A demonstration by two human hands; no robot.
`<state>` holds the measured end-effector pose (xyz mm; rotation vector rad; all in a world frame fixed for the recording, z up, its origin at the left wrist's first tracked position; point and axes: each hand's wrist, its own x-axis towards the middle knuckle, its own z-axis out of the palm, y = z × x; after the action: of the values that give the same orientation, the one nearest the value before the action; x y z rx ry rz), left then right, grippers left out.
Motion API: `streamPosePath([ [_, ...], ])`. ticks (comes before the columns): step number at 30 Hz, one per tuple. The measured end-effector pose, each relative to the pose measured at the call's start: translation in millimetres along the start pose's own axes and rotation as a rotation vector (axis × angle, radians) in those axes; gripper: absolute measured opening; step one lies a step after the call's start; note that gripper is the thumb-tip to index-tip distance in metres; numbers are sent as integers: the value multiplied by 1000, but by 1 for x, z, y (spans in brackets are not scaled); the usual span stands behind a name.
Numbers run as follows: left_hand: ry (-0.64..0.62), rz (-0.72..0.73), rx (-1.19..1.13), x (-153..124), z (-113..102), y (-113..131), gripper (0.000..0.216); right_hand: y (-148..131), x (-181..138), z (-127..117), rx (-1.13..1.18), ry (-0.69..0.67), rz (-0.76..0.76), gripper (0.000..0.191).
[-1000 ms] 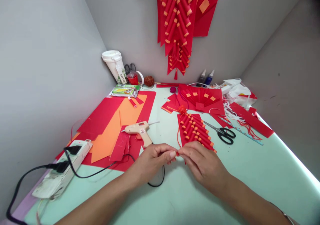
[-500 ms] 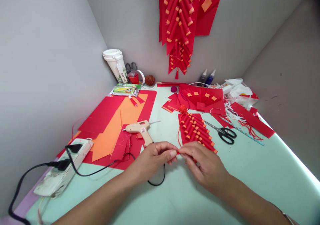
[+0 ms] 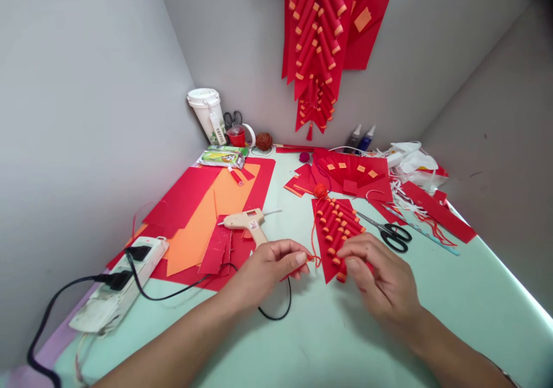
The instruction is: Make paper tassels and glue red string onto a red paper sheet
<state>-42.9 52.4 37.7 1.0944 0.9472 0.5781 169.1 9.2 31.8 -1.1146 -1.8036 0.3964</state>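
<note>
A red paper firecracker decoration [image 3: 334, 227] with orange-tipped rolls lies on the pale green table [image 3: 328, 330], a red knot at its top. A thin red string [image 3: 314, 248] runs down its left side. My left hand [image 3: 270, 268] pinches the lower end of that string between thumb and forefinger. My right hand [image 3: 380, 276] hovers over the decoration's lower right edge, fingers bent and apart, nothing held, fingertips near the lowest rolls.
A beige glue gun [image 3: 246, 224] lies on red and orange paper sheets [image 3: 203, 215], its black cord running to a power strip [image 3: 114, 290] at the left. Black scissors [image 3: 389, 234] lie right of the decoration. Folded red papers, glue bottles and paper scraps crowd the back. Similar decorations [image 3: 319, 42] hang on the wall.
My right hand has let go of the string and moved right, onto the decoration's lower edge. My left hand keeps its pinch on the string. The camera view shifted slightly.
</note>
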Motion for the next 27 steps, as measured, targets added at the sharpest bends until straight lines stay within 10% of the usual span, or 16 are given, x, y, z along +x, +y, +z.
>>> streamPosePath([
  [4,65,39,-11,-2,-2,1,31,-20,5,-7,97,-37,-6,22],
  [14,171,154,25,-9,-11,20,26,-64,-7,27,30,-623,-28,17],
  [20,145,158,51,-30,-5,17,25,-56,55,-8,41,-270,250,22],
  [27,190,149,5,-49,-4,-13,23,-2,108,73,-94,-663,371,26],
])
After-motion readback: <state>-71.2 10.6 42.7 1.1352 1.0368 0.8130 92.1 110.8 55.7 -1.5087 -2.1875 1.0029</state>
